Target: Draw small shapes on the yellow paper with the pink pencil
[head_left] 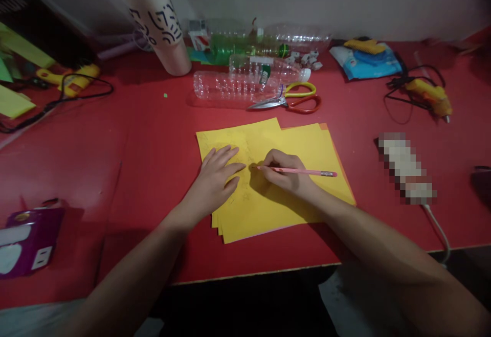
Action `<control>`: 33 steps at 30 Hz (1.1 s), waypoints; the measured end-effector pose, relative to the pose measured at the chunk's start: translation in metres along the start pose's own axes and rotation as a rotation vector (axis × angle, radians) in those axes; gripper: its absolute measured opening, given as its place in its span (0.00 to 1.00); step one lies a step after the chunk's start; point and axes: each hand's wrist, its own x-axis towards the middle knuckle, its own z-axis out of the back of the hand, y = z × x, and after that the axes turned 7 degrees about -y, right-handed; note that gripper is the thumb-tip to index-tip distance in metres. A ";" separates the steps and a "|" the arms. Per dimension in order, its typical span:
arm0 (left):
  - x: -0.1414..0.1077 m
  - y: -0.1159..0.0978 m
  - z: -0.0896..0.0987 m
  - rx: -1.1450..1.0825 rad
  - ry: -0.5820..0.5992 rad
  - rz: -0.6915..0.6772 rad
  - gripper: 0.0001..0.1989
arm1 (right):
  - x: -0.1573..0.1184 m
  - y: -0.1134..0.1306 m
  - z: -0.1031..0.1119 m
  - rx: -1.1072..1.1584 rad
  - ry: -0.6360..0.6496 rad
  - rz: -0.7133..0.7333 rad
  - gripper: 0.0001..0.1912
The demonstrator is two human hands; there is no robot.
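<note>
Several yellow sheets (299, 148) lie stacked and slightly fanned on the red table, with faint pencil drawings on the left part of the top one. My left hand (215, 179) rests flat on that left part, fingers spread, holding nothing. A pink pencil (307, 172) is pinched in my right hand (287, 171), its tip at the paper just right of my left fingertips and its eraser end pointing right. The side of my right hand lies on the top sheet. An orange sheet edge (340, 165) shows beneath the stack on the right.
Behind the paper on the red table (153, 137) are scissors (284, 102), a clear bottle (230, 85) and more bottles. A white tumbler (163, 35) stands back left. Glue guns (431, 99) (79, 81) lie at both sides; a purple box (32, 240) is at left.
</note>
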 end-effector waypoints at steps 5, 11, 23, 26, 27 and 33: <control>0.000 -0.001 0.000 -0.003 0.006 0.005 0.14 | 0.000 0.001 0.001 0.007 0.015 0.014 0.08; 0.000 0.000 0.000 0.004 -0.002 0.004 0.13 | 0.001 0.002 0.002 -0.019 0.022 0.016 0.09; 0.000 0.000 0.001 -0.019 0.016 0.008 0.14 | 0.002 0.001 0.002 0.013 0.020 0.061 0.07; 0.000 0.001 0.000 -0.018 0.012 0.009 0.14 | 0.002 0.001 0.002 0.008 0.030 0.060 0.07; 0.000 0.001 0.000 -0.017 0.010 0.009 0.14 | 0.001 0.001 0.003 0.006 0.031 0.061 0.07; 0.000 -0.001 0.001 -0.010 0.011 0.006 0.14 | 0.001 0.002 0.003 0.000 0.039 0.068 0.07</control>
